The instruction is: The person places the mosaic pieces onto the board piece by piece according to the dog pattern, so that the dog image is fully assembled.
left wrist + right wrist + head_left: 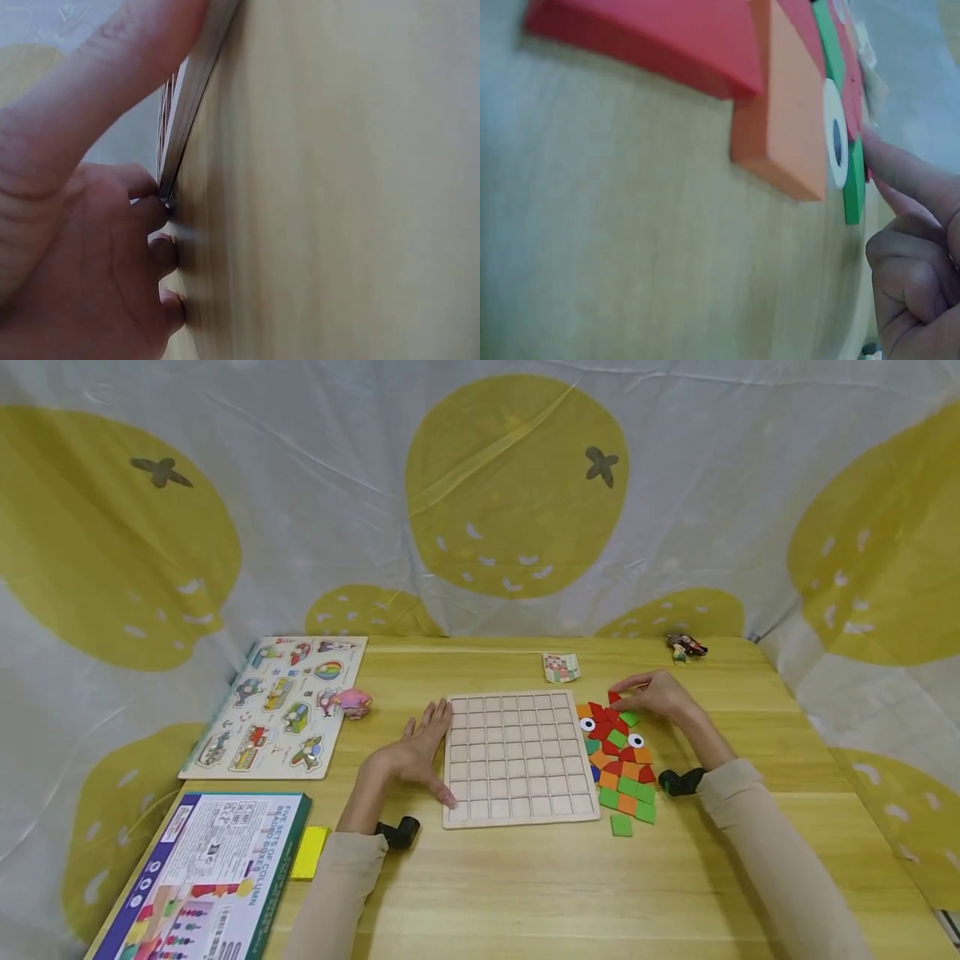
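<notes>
In the head view a wooden grid board (517, 760) with bare square cells lies flat on the table. My left hand (411, 758) spreads along its left side, thumb at the near left corner and fingertips at the far left edge. The left wrist view shows the thumb (112, 82) against the board's side (184, 112). Right of the board lies a cluster of red, orange and green wooden tiles (626, 789), with two round eye pieces. At its far end my right hand (658, 695) pinches a red tile (614, 698) between thumb and index finger.
Behind the board lies a small pattern card (561, 668). On the left are a picture puzzle board (273, 706), a pink toy (352, 702), a boxed toy set (210, 877) and a yellow block (309, 853). Small figures (686, 647) sit at the back right, near the curtain.
</notes>
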Demonstrator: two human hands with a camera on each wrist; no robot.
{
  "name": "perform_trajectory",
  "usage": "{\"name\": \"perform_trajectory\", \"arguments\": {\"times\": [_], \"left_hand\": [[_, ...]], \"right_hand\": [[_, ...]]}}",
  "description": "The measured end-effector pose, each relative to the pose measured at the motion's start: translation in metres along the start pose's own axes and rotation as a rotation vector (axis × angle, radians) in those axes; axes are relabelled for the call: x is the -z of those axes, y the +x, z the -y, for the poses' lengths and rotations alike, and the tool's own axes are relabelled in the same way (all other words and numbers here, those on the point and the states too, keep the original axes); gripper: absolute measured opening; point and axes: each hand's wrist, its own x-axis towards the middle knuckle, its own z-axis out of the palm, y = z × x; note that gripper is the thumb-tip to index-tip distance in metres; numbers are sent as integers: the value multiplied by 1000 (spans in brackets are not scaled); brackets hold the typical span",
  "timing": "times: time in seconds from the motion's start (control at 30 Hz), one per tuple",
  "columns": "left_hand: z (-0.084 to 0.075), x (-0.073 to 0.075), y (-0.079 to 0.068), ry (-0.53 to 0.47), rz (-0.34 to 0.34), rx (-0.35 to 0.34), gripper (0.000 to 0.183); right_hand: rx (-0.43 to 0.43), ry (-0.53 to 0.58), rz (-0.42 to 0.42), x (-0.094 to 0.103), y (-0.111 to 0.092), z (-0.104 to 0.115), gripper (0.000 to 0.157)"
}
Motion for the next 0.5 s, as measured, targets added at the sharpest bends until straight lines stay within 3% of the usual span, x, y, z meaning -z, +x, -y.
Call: {"name": "perform_trajectory", "arguments": {"times": [0.3,0.5], "left_hand": [[0,1,1,16,0,18,156],[1,0,2,19,6,14,155]], "right_hand": [[75,99,63,-10,-5,22,38],[91,112,77,-57,-6,71,30]]}}
